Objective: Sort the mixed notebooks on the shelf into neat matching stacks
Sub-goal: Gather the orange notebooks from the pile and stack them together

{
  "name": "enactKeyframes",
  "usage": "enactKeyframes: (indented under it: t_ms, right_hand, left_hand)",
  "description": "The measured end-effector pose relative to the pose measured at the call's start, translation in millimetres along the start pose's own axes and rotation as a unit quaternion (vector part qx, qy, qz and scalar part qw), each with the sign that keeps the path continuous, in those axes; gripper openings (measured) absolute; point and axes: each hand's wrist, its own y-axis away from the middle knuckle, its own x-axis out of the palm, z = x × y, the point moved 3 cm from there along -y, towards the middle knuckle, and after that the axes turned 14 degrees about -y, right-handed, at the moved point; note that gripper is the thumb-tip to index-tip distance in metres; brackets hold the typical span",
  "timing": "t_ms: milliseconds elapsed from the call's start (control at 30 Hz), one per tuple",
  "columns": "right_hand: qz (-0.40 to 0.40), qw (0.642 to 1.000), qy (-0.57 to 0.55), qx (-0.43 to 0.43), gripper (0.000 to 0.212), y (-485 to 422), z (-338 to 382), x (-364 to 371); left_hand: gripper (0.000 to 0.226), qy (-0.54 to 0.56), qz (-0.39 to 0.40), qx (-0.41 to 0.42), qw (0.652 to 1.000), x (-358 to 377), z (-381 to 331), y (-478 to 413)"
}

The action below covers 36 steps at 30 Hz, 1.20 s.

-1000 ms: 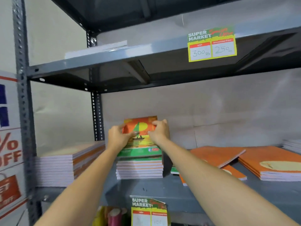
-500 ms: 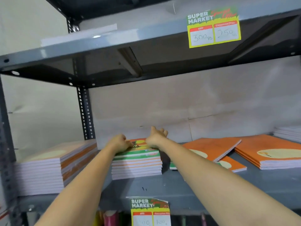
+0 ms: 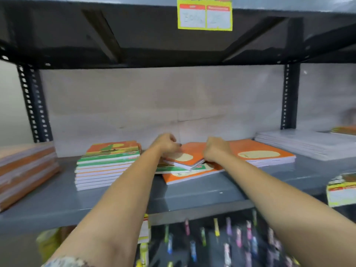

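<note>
An orange notebook with a cream oval (image 3: 187,156) lies tilted on top of a small mixed pile in the middle of the grey shelf (image 3: 115,197). My left hand (image 3: 166,144) grips its left edge and my right hand (image 3: 216,149) grips its right edge. Under it lie a green-edged notebook (image 3: 173,168) and another orange one (image 3: 188,177). Left of the pile stands a neat stack of green-and-orange scenic notebooks (image 3: 107,162). A flat orange stack (image 3: 262,154) lies to the right.
A thick orange-spined stack (image 3: 25,170) fills the left end and a white stack (image 3: 308,143) the right end. The dark shelf above carries a yellow price tag (image 3: 204,14). Another price tag (image 3: 341,191) hangs at the right. Coloured pens (image 3: 221,239) lie below.
The scenic notebook came down onto the green-and-orange stack and both hands left it. They moved right to the mixed pile and took hold of the top orange notebook. The view swung right.
</note>
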Motion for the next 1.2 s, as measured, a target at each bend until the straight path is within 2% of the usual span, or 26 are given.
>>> enactKeyframes:
  t_ms: [100, 167, 233, 333, 433, 533, 633, 700, 800, 833, 933, 1000, 1033, 1133, 1200]
  right_hand:
    - [0.032, 0.999, -0.018, 0.002, 0.039, 0, -12, 8]
    - [0.043, 0.998, -0.038, 0.006, 0.041, -3, -13, 14]
    - [0.044, 0.997, -0.056, 0.011, 0.034, -5, -14, 16]
    - [0.020, 0.994, -0.099, 0.031, 0.028, -10, -16, 16]
    - [-0.032, 0.990, -0.132, 0.031, 0.010, -14, -12, 10]
    - [-0.060, 0.982, -0.182, 0.002, 0.019, -21, -4, 3]
    - [-0.082, 0.969, -0.233, -0.013, 0.028, -29, -5, -13]
    - [-0.095, 0.958, -0.271, -0.028, 0.034, -38, -10, -31]
    - [-0.118, 0.953, -0.277, -0.044, 0.038, -46, -28, -65]
    - [-0.126, 0.953, -0.271, -0.048, 0.037, -51, -36, -75]
    - [-0.146, 0.953, -0.266, -0.027, 0.043, -66, -71, -110]
    - [-0.130, 0.962, -0.237, -0.019, 0.048, -77, -93, -123]
    - [-0.118, 0.968, -0.223, -0.019, 0.045, -85, -102, -125]
    - [-0.094, 0.971, -0.219, -0.018, 0.034, -106, -126, -125]
    - [-0.081, 0.974, -0.211, -0.018, 0.033, -117, -141, -121]
  left_hand:
    - [0.074, -0.085, 0.122, -0.019, 0.989, 18, -9, 4]
    - [0.077, -0.121, 0.149, -0.030, 0.981, 19, -10, 6]
    - [0.082, -0.127, 0.159, -0.050, 0.978, 17, -9, 7]
    - [0.092, -0.086, 0.131, -0.072, 0.985, 15, -2, 4]
    - [0.098, -0.075, 0.120, -0.094, 0.986, 10, 1, 1]
    - [0.096, -0.075, 0.118, -0.118, 0.983, 0, -4, 2]
    - [0.088, -0.034, 0.081, -0.140, 0.986, -13, -12, 4]
    - [0.079, 0.032, 0.057, -0.148, 0.987, -17, -20, 4]
    - [0.048, 0.138, -0.012, -0.127, 0.982, -21, -48, 2]
    - [0.050, 0.151, -0.035, -0.118, 0.981, -20, -60, 1]
    - [0.052, 0.141, -0.076, -0.074, 0.984, -13, -100, -3]
    - [0.062, 0.129, -0.067, -0.055, 0.988, -4, -118, -4]
    - [0.067, 0.123, -0.060, -0.055, 0.989, 1, -125, -4]
    - [0.051, 0.095, -0.047, -0.042, 0.994, 17, -142, -13]
    - [0.061, 0.059, -0.036, -0.036, 0.997, 29, -151, -21]
